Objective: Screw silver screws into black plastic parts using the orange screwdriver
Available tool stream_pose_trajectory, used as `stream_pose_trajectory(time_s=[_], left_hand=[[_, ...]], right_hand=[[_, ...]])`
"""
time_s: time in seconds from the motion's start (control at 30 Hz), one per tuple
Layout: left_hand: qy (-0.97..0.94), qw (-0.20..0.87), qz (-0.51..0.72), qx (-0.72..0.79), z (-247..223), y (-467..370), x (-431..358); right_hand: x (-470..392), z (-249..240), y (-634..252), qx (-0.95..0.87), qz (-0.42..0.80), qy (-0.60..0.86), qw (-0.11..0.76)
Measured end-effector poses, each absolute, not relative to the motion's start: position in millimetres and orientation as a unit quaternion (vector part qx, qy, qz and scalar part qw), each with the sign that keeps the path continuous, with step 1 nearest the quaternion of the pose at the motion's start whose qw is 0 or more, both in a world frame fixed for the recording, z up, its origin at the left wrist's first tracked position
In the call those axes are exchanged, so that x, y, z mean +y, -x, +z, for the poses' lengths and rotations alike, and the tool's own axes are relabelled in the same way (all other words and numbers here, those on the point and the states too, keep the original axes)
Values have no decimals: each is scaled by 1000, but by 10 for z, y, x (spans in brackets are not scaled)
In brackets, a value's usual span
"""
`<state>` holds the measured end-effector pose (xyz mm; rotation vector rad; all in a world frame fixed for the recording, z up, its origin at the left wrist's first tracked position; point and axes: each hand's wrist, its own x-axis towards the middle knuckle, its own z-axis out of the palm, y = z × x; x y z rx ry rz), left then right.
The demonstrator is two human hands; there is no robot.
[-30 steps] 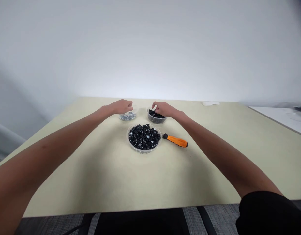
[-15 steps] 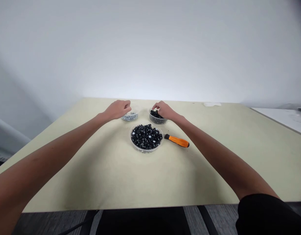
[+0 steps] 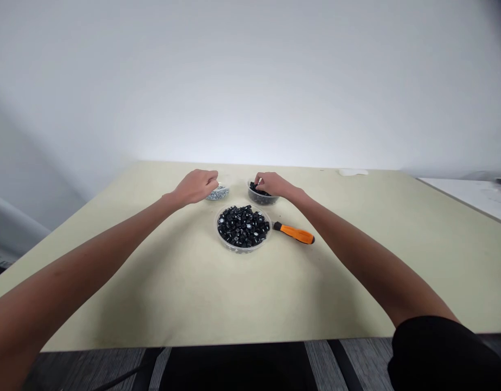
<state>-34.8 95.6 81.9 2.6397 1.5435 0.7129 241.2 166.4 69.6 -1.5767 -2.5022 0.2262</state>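
My left hand (image 3: 196, 185) is closed over the left side of a clear bowl of small silvery parts (image 3: 218, 193); whatever its fingers grip is too small to make out. At the back bowl of black parts (image 3: 263, 200), my right hand (image 3: 271, 183) has its fingertips pinched at the contents, and what they hold is hidden. Nearer to me stands a larger clear tub, full of small black pieces (image 3: 242, 227), a few showing silvery faces. Neither hand touches it.
An orange-handled tool (image 3: 296, 233) lies right of the larger tub, its dark end against the rim. A white object (image 3: 353, 172) rests by the table's back edge. Behind the table (image 3: 234, 298) rises a pale wall. Another white surface (image 3: 465, 195) adjoins at the right.
My left hand has moved slightly towards me and now covers more of the silvery parts' bowl. The fingers of my right hand have drawn closer together at the back bowl.
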Motion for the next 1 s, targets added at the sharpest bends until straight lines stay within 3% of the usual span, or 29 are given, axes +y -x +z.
stream_pose_trajectory(time_s=[0.17, 0.27, 0.37, 0.47, 0.63, 1.0], left_hand=[[-828, 22, 293, 478, 805, 319, 815], [-813, 63, 358, 455, 811, 228, 652], [-815, 105, 397, 408, 819, 88, 438], [-822, 126, 410, 374, 799, -47, 229], [-814, 196, 431, 337, 680, -174, 9], [-787, 249, 469, 314, 497, -142, -148]], right_hand=[[1532, 751, -2374, -836, 64, 527, 143], [1340, 776, -2326, -829, 76, 505, 226], [1008, 796, -2251, -782, 229, 442, 376], [609, 795, -2183, -731, 354, 385, 439], [147, 735, -2125, -698, 437, 329, 462], [-135, 630, -2089, -677, 461, 335, 465]])
